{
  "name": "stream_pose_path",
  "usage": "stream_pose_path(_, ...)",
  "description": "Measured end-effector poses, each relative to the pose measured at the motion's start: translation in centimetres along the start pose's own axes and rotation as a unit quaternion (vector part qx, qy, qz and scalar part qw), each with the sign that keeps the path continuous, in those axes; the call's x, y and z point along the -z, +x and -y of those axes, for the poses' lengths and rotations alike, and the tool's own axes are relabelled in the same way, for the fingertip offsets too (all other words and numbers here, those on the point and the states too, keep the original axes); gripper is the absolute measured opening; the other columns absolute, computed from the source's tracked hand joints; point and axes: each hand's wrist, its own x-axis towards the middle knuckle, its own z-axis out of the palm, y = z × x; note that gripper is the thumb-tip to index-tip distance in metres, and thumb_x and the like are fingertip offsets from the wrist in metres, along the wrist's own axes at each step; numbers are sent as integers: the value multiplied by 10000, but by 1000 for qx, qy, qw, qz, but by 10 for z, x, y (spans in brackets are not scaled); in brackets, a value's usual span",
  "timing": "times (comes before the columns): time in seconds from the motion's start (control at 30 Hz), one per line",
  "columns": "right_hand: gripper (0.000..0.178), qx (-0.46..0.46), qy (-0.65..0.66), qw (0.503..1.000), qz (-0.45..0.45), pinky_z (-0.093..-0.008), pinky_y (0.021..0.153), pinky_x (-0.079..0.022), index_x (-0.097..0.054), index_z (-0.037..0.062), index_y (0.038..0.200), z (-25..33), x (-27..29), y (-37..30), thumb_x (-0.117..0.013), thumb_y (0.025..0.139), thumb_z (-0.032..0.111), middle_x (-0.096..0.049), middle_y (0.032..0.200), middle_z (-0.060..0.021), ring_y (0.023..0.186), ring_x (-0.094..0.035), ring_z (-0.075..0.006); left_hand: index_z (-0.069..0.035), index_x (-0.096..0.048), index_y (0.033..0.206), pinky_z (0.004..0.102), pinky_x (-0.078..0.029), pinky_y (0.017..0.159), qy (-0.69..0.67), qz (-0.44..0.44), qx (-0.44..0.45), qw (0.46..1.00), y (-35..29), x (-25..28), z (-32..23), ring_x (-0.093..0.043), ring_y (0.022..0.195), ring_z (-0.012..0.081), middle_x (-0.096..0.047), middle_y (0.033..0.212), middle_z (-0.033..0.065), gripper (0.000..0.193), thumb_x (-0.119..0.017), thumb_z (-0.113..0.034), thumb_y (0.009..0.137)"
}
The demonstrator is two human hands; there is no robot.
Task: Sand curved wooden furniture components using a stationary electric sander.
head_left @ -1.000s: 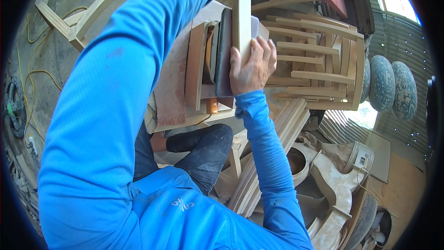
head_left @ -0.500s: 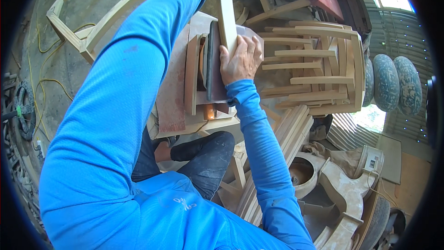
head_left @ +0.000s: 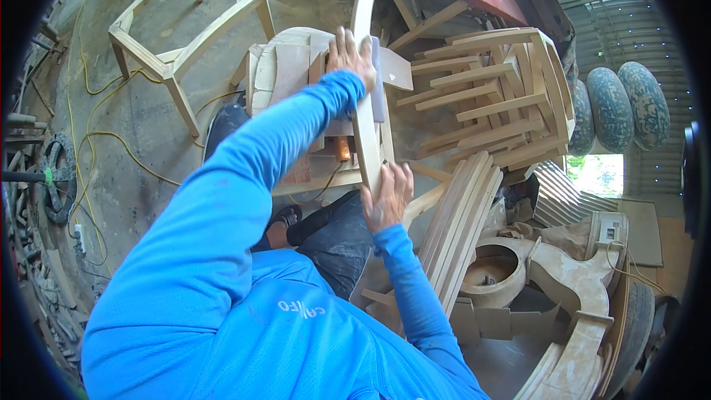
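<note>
A long, curved, pale wooden strip (head_left: 364, 133) runs from the far edge of the view towards me. It lies over the grey belt (head_left: 378, 96) of what looks like an upturned sander fixed on a wooden stand. My left hand (head_left: 352, 61) holds the strip from above, at the belt, its fingers close together and pointing away from me. At the strip's near end, my right hand (head_left: 388, 194) grips it with the thumb on one side and the fingers on the other. Below the belt shows the sander's orange-brown handle (head_left: 342, 150), partly hidden by my left arm and the strip.
A bare wooden frame with legs (head_left: 215, 41) stands at the far left, yellow cord (head_left: 126, 150) on the floor beside it. Stacked curved wooden frames (head_left: 511, 92) stand to the right. Nearer are long wooden strips (head_left: 459, 215) and a dusty machine with a round opening (head_left: 492, 267).
The strip has slid towards me across the belt. My left hand has come back from its far end to the belt, and my right hand has moved nearer to me. The view has shifted.
</note>
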Motion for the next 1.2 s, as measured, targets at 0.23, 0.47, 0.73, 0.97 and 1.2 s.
stream_pose_path(0.23,653,-52,25,998,37,-552,1204,-253,-601,17,1321,9,46,-147,-852,745,192,-458,1487,-185,1460,-309,-442,-84,-232,1644,583,34,1263,-16,36,-56,998,-158,3,-28,-13,1579,464,-159,1682,290,735,-447,-360,998)
stream_pose_path(0.47,638,-34,5,999,26,-541,1204,-258,-637,12,1283,7,45,-121,-863,709,177,-507,1453,-174,1467,-313,-429,-80,-275,1629,584,-2,1265,-26,1,-54,998,-133,-4,-22,-58,1580,438,-199,1664,297,780,-533,-415,974)
stream_pose_path(0.73,607,-16,5,1000,-10,-520,1195,-265,-640,9,1265,10,6,25,-847,722,185,-549,1383,-161,1450,-347,-423,-84,-275,1627,567,-10,1272,20,-29,-39,999,16,4,9,-86,1583,415,-210,1671,273,745,-481,-411,991)
stream_pose_path(0.97,621,15,3,999,-48,-527,1190,-251,-586,-3,1302,15,-41,144,-814,769,219,-538,1383,-177,1435,-355,-420,-131,-281,1627,565,-98,1268,-15,-93,-46,994,141,4,43,-160,1571,407,-268,1647,269,737,-489,-420,982)
stream_pose_path(1.2,564,11,-60,996,-60,-542,1174,-242,-599,-13,1301,19,-82,236,-659,929,405,-502,1428,-198,1433,-347,-396,-74,-287,1614,540,-79,1277,-103,9,-33,994,222,39,71,-122,1581,397,-231,1669,250,792,-491,-427,935)
